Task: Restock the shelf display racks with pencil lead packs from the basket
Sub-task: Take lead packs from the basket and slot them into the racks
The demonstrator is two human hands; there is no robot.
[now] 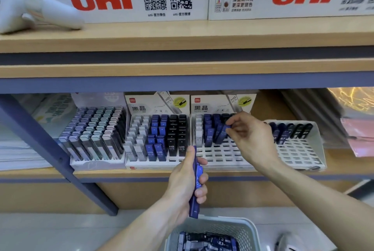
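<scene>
Two hands [187, 181] grip packs [196, 181] beside half-empty rack [222, 155].

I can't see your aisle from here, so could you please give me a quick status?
Left hand grips spare blue lead packs. Right hand seats one in the half-empty white rack. Nothing blocking.

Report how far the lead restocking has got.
Done: the left black-crystal rack looks nearly full. In hand: the right hand slots a blue pack into the middle rack; the left hand holds spare blue packs. Left: many empty slots there, plus packs in the basket.
</scene>
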